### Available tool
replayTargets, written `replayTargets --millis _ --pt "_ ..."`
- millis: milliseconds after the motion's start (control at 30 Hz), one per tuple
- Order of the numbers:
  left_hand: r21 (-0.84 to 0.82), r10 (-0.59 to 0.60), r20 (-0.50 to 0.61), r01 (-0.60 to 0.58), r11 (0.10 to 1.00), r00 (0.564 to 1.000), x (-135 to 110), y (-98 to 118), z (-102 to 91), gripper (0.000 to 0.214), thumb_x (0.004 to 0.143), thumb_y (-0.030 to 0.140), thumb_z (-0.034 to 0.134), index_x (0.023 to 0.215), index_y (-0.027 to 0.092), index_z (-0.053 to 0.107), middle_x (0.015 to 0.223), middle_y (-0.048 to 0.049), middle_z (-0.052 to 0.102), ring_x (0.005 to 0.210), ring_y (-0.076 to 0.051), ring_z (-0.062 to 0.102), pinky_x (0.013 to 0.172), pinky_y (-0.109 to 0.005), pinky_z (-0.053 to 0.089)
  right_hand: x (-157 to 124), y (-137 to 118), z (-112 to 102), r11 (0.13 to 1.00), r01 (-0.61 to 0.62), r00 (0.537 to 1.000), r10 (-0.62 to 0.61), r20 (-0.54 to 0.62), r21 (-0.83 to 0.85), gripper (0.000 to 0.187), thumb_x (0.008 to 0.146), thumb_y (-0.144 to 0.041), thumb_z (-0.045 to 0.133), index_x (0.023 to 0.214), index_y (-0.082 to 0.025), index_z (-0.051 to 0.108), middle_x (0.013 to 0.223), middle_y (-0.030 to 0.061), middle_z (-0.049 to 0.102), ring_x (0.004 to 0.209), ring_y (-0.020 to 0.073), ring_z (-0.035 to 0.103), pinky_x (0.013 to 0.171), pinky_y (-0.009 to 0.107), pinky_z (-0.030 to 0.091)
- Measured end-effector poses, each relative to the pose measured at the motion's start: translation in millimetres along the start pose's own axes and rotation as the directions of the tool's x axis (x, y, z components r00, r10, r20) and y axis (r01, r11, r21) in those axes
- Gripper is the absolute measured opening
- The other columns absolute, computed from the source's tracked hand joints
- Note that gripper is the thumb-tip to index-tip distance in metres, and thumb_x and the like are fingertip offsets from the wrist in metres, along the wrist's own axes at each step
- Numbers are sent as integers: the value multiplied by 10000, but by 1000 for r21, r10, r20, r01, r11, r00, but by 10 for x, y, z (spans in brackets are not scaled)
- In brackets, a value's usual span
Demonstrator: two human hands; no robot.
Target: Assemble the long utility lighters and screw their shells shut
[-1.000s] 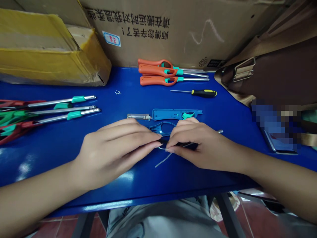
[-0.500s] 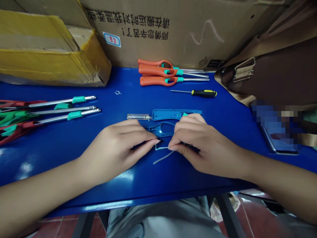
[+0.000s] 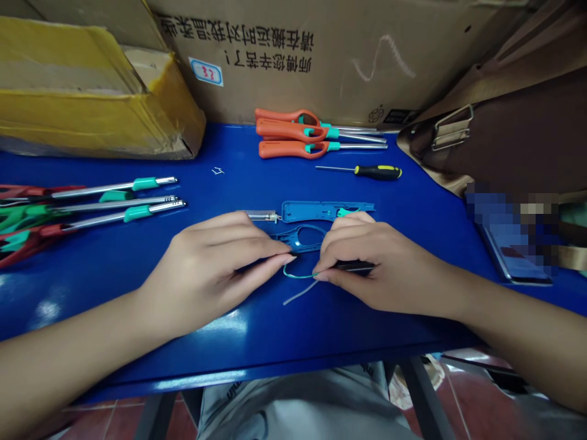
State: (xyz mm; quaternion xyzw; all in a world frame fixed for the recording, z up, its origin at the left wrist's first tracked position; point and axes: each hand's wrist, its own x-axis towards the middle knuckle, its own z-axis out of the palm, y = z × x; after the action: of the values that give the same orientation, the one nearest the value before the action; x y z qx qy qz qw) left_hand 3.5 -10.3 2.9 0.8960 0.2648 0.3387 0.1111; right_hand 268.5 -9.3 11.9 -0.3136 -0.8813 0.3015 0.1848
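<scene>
My left hand (image 3: 220, 269) is closed in a pinch near the middle of the table, with a small dark piece at its fingertips. From there a thin green wire (image 3: 296, 277) curves to my right hand (image 3: 380, 263), whose thumb and forefinger pinch it. A translucent thin tube (image 3: 300, 293) sticks out below the right fingertips. Part of a dark rod (image 3: 355, 266) shows under the right hand; its ends are hidden. Just beyond the hands lie two blue lighter casing halves (image 3: 307, 212), one with a green piece, and a clear lighter tank (image 3: 263, 216), partly covered by my left hand.
Orange long-nosed lighters (image 3: 293, 129) and a screwdriver (image 3: 378, 173) lie at the back. Several red and green lighters (image 3: 101, 208) are on the left. Cardboard boxes (image 3: 275, 79) stand behind; a phone (image 3: 513, 250) and a brown bag (image 3: 513, 128) are on the right.
The wire between my hands has gone from a kinked, nearly straight line to a wider curve. More of the dark rod shows under my right hand. My left hand has shifted slightly left.
</scene>
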Motion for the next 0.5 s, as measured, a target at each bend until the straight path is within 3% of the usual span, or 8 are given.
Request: replayTargets --millis 167,367,500 --pt "-4 -50 7 50 999 999 -1 -53 27 74 952 189 738 1003 149 773 922 -39 809 815 -149 728 801 -272 563 0 -3 -5 996 8 1000 -8 -2 -86 119 975 -142 661 880 -195 708 887 -21 736 890 152 632 923 367 377" --pt "1 -144 1 144 990 990 -3 -123 33 167 969 223 716 1110 163 783 999 -49 816 908 -163 731 841 -272 569 32 73 -62 969 -8 993 -21 -114 -247 92 999 -171 645 949 -195 718 919 2 744 895 178 632 909 391 374" --pt "4 -182 27 182 983 983 2 -132 37 196 973 219 688 1138 155 774 1057 -65 785 944 -168 722 860 -274 584 40 139 -71 948 3 990 -47 -129 -318 100 1001 -176 641 968 -205 732 922 5 744 895 193 614 901 401 360"
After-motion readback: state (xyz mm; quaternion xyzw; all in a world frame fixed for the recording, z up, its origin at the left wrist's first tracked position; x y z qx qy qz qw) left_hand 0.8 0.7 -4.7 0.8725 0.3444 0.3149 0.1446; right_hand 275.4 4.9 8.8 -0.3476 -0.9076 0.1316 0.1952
